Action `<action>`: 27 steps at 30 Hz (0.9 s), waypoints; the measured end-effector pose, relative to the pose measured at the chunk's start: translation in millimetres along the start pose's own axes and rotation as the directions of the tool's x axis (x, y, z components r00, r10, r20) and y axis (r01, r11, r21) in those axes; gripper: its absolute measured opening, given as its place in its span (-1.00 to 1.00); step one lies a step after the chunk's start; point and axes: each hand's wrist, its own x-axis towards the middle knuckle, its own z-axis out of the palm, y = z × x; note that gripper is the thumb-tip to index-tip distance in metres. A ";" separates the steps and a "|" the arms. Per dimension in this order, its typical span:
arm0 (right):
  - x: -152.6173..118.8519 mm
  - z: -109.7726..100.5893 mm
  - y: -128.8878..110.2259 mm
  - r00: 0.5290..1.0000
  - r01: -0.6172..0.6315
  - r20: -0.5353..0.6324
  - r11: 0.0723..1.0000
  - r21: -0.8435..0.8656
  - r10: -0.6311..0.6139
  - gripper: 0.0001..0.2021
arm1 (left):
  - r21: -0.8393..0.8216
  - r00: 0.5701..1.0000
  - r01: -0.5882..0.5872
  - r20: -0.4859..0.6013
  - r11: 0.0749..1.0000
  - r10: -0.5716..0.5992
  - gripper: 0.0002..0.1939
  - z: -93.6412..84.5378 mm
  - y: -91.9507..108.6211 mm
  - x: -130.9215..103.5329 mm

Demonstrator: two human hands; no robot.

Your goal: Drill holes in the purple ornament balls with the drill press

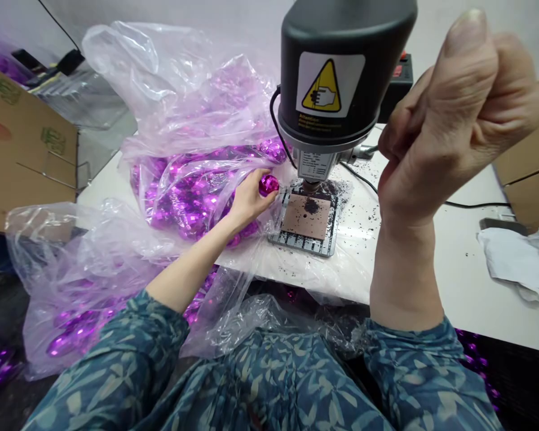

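Note:
My left hand [250,197] pinches a shiny purple mirrored ball [268,185] between thumb and fingers, just left of a black bench drill press [336,66]. Raised at the right of the machine, my right hand [458,114] is closed in a fist around the drill press handle [369,151]; most of the handle is hidden by the fingers. Beneath the drill head, a brown square board [306,216] with a small hole lies on the slotted metal base [317,246]. Dark shavings [312,206] are heaped on the board and scattered about it.
A large clear plastic bag [179,102] of purple mirrored balls lies left of the press, and another bag [85,299] hangs below it. Cardboard boxes [22,143] stand at both sides. A black cable [471,205] and white paper [518,260] lie on the white table [458,281].

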 end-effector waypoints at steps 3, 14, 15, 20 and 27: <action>-1.7 1.4 -3.9 1.000 -0.020 -0.013 1.000 -0.022 0.020 -0.43 | -0.498 0.990 0.108 0.133 0.861 -0.047 -0.44 4.4 9.1 -27.1; -2.4 -1.1 -4.0 0.999 0.016 0.039 1.000 0.015 -0.017 -0.47 | -0.799 0.967 0.225 0.255 0.557 -0.024 -0.29 59.0 -0.6 -24.0; -2.6 -1.3 -3.6 0.999 0.022 0.039 1.000 0.021 -0.023 -0.48 | -0.800 0.970 0.211 0.243 0.562 -0.018 -0.30 60.0 0.0 -23.6; -4.8 0.6 -6.5 1.000 0.010 0.013 0.998 -0.062 -0.010 -0.43 | -0.789 0.979 0.142 0.202 0.598 0.034 -0.33 64.5 3.5 -21.8; -7.5 1.1 -10.1 1.000 0.000 -0.017 0.995 -0.103 -0.002 -0.41 | -0.689 0.972 0.026 0.186 0.725 0.142 -0.28 71.6 3.6 -21.7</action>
